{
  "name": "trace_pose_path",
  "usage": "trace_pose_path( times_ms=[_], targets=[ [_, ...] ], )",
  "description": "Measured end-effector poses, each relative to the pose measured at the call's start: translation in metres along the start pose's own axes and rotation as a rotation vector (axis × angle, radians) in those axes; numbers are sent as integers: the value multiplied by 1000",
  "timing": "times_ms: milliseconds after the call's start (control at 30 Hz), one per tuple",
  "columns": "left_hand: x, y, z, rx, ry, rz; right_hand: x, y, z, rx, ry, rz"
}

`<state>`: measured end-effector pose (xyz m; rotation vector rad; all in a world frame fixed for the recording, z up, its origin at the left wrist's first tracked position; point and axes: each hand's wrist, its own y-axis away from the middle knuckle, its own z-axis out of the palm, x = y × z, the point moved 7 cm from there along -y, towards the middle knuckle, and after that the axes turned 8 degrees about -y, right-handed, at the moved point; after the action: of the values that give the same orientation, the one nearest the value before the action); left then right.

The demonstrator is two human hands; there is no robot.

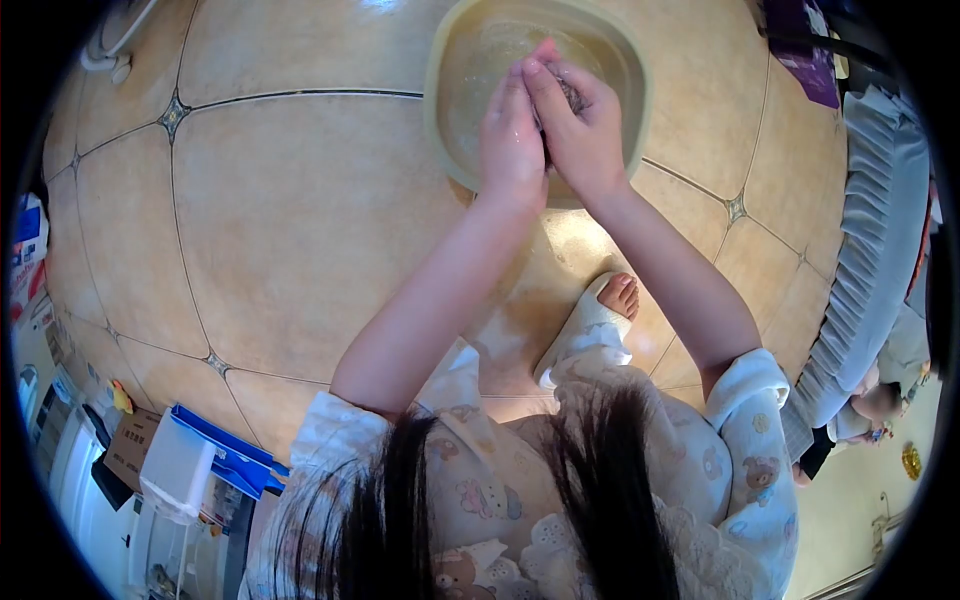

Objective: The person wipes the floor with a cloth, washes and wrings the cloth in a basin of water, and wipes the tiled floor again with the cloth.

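1. The left hand (512,140) presses its palm inward, fingers together, grasping a small dark textured item (572,96) from one side.
2. The right hand (578,130) wraps the other side, its fingers curled over the item and its thumb meeting the left fingertips.
3. That item sits between the palms, above the basin (438,105), right of its middle and nearer the right rim than the left (most of it is hidden, so I cannot tell what it is).
4. Water (495,45) with small bubbles shows toward the basin's far edge.
5. The basin stands on the tiled floor (290,220); a white slipper (572,335) lies beyond its near edge.
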<state>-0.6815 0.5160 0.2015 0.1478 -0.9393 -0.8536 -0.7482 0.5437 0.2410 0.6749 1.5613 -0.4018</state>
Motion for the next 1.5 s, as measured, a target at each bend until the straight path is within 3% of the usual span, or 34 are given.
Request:
trace_pose_path(
  times_ms=[467,667,767,867,967,1067,1167,1267,1367,1467,1500],
  targets=[
    [-2,5,4,21,-36,5,-5,-2,-3,-27,176,-179],
    [-9,12,-3,75,-128,-157,16,-6,-10,-141,202,104],
    [-29,0,-22,131,-78,-287,18,-17,-17,-223,525,25],
    [-17,-3,-40,204,-194,-207,20,-20,-22,-247,878,-128],
    [-15,-11,-58,264,-214,-176,22,-12,-23,-87,1120,-369],
    [-10,-12,-64,298,-236,-162,60,-12,-21,-194,1103,-177],
    [-10,-14,-63,269,-234,-145,78,3,-3,-453,1031,-256],
    [-10,-14,-61,235,-205,-119,72,-2,-12,-381,1116,-264],
    [-14,-15,-67,255,-258,-123,81,-22,-26,-241,1053,-123],
    [-13,-15,-66,254,-285,-122,114,-41,-45,-113,-157,570],
    [-13,-14,-65,258,-293,-124,95,-33,-38,-54,-407,701]
  ],
)
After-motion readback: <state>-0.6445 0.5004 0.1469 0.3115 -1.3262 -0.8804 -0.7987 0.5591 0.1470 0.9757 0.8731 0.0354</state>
